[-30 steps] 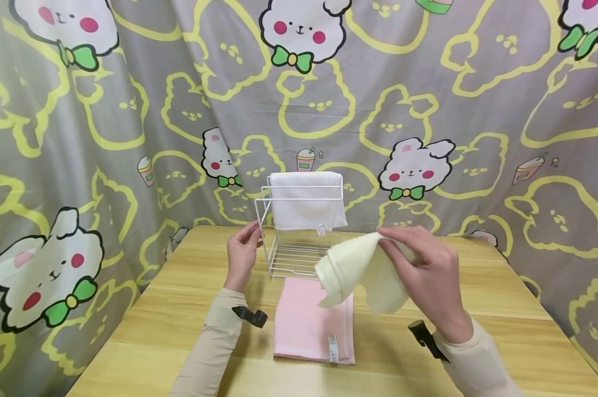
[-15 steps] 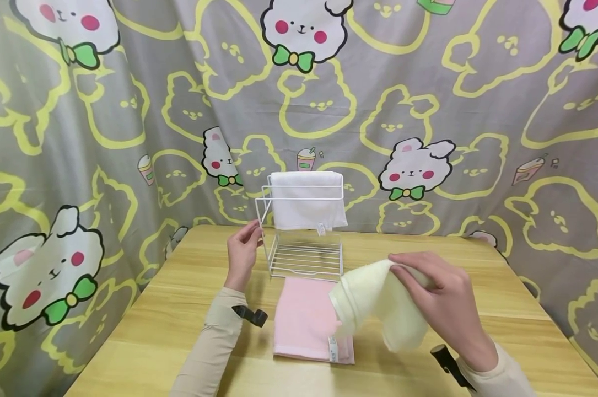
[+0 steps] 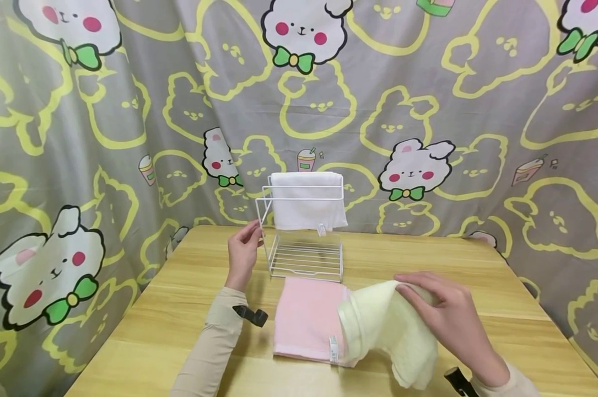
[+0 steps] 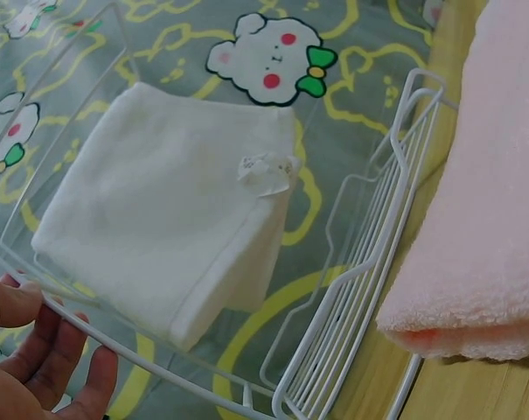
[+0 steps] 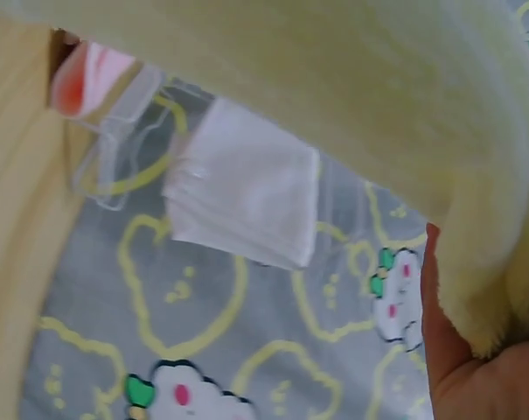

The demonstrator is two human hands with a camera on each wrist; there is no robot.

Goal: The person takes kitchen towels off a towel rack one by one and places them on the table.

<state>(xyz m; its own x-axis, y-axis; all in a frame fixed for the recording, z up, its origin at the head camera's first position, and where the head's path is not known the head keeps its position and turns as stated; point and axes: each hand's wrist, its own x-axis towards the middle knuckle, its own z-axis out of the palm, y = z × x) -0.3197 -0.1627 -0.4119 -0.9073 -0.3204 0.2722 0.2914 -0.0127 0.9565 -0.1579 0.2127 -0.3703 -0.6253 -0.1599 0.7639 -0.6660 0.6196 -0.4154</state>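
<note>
My left hand (image 3: 242, 253) holds the side wire of a white wire rack (image 3: 306, 273); the left wrist view shows its thumb and fingers around that wire. A white towel (image 3: 306, 207) hangs folded over the rack's rear top bar, its small label near the lower edge. My right hand (image 3: 450, 317) pinches a pale yellow towel (image 3: 373, 322) by its top, and the cloth droops in loose folds. The yellow towel overlaps the right side of a folded pink towel (image 3: 308, 320), which lies in front of the rack. In the right wrist view the yellow cloth (image 5: 334, 79) fills the upper part.
A wooden table (image 3: 189, 325) bears the rack and the pink towel. Behind and on both sides hangs a grey curtain (image 3: 179, 116) with cartoon prints, close to the table's edges. Each forearm wears a black wrist mount (image 3: 251, 315).
My right hand has moved down and to the right with the yellow towel, away from the rack toward the table's near side. The left hand and the rack have stayed in place.
</note>
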